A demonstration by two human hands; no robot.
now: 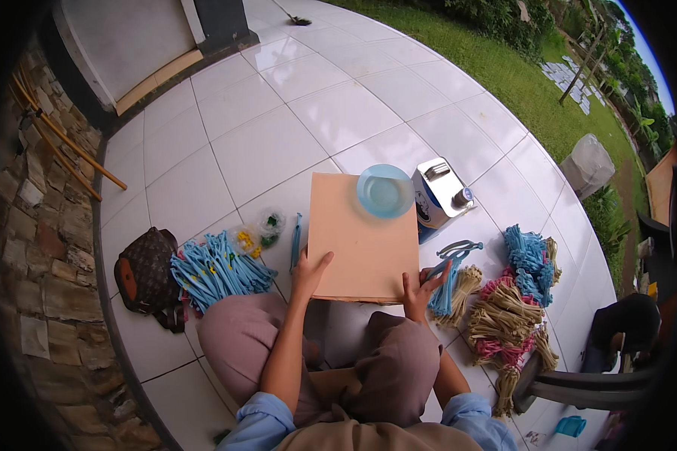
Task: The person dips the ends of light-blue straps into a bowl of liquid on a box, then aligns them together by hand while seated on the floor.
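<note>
A flat tan board, like cardboard, lies before my crossed legs. My left hand grips its left edge, thumb over the top. By the lower right corner, my right hand has thumb and fingers spread, close against the edge. A clear blue round dish rests on the board's far right part. Just beyond my right fingers are light-blue cords and a looped blue piece; whether the fingers touch them I cannot tell. A thin blue strip lies left of the board.
A metal can stands beyond the dish. At left lie a pile of blue cords, small bags of beads and a brown bag. Bundles of tan cords and blue cords lie right, near a dark chair.
</note>
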